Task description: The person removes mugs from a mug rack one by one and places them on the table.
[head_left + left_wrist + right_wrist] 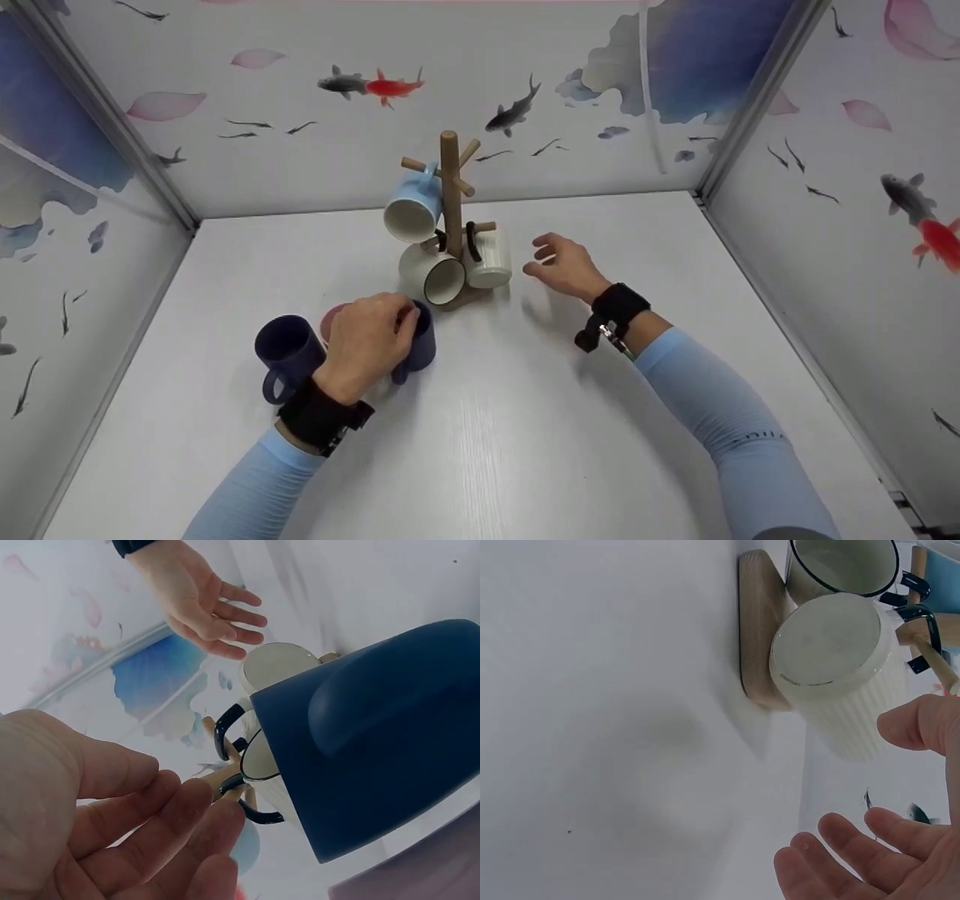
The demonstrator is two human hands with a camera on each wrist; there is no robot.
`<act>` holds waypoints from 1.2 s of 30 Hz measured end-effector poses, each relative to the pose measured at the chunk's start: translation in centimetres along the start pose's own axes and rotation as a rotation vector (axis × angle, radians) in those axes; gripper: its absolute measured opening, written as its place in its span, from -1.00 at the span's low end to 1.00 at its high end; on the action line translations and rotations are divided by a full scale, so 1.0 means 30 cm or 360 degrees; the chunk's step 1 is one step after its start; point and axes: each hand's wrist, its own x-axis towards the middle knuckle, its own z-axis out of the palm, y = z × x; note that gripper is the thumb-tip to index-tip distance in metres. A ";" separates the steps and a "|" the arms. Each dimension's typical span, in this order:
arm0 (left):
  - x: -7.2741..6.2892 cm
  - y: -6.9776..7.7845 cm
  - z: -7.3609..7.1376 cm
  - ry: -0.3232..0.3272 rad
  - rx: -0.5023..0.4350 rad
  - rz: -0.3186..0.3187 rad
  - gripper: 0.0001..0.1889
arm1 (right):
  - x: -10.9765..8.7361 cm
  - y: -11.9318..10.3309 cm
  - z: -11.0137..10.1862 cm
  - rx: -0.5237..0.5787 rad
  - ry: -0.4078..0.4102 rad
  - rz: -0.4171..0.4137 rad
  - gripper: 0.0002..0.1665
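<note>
Head view: the left hand (367,343), loosely curled, holds nothing, nearest the upright navy mug (427,345) just right of it, handle away from the tabletop's (487,435) back edge; the right hand (568,268), empty, is farther.

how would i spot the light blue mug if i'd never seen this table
On the white table, find the wooden rack standing near the back wall. The light blue mug hangs from an upper peg, on the rack's left side in the head view. Unlike the two whitish mugs hanging below, it is blue outside, handle included.
</note>
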 end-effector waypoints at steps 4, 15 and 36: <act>0.000 0.008 0.006 -0.0021 -0.0011 0.0029 -0.86 | 0.004 -0.030 0.006 0.0094 -0.0021 0.0037 -0.16; -0.011 0.035 0.025 -0.0040 -0.0027 0.0106 -0.83 | 0.017 -0.071 0.041 0.0225 -0.0042 0.0095 -0.01; -0.021 0.104 0.057 -0.0095 -0.0103 0.0320 -0.88 | 0.093 -0.113 0.072 0.0868 -0.0160 0.0374 0.23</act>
